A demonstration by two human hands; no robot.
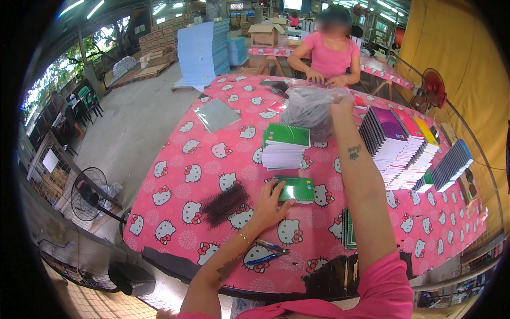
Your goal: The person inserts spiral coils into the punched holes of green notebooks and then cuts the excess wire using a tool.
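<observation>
Open cloth left of black spiral coils; notebook stack, plastic bag, fanned notebooks crowd centre and right.

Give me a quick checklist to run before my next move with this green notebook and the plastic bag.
1. Left hand steadying the green notebook flat on the table: ok.
2. Right hand gripping the grey plastic bag: ok.
3. Bag's contents: cannot tell, the plastic hides them.
4. Black spiral coils lying beside the left hand: ok.
5. Pliers near the front table edge, by the left wrist: ok.
6. Green notebook stack neat and upright behind the single notebook: ok.
</observation>
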